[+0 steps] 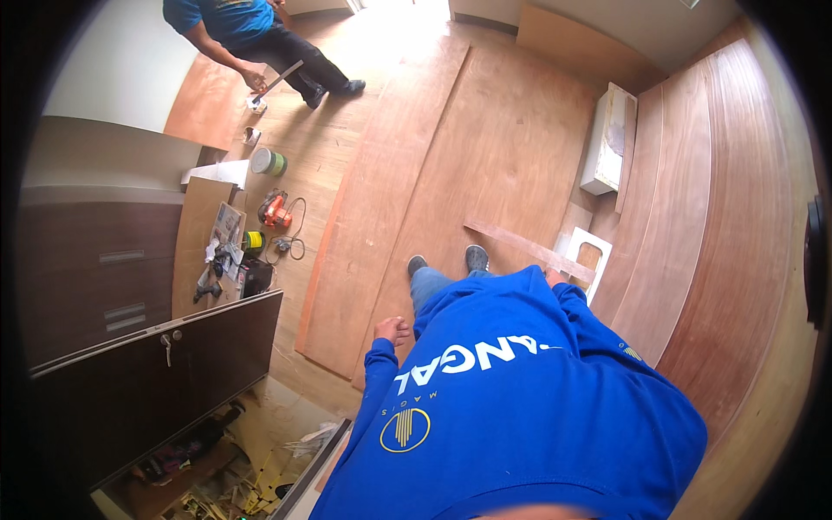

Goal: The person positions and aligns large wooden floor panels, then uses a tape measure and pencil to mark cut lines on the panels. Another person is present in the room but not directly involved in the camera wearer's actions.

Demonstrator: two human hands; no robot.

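Note:
My left hand (pixel 392 329) hangs beside my left leg, its fingers loosely curled with nothing visible in them. By my right side, my right hand (pixel 553 276) is closed on a thin, narrow wood strip (pixel 520 247). The strip slants in front of my right foot, and its right end passes over a white frame with a rounded opening (pixel 592 243). My sleeve and body hide part of the right hand. Under my feet lie large flat plywood sheets (pixel 511 130), one long edge running away from me.
A co-worker (pixel 251 35) at the far left holds a flat strip over a small container (pixel 256 105). Cans (pixel 269 162), an orange power tool (pixel 276 211) with a cord, and a cordless drill (pixel 206 290) lie left. A dark door (pixel 156 381) stands lower left; plywood panels (pixel 693 199) lean right.

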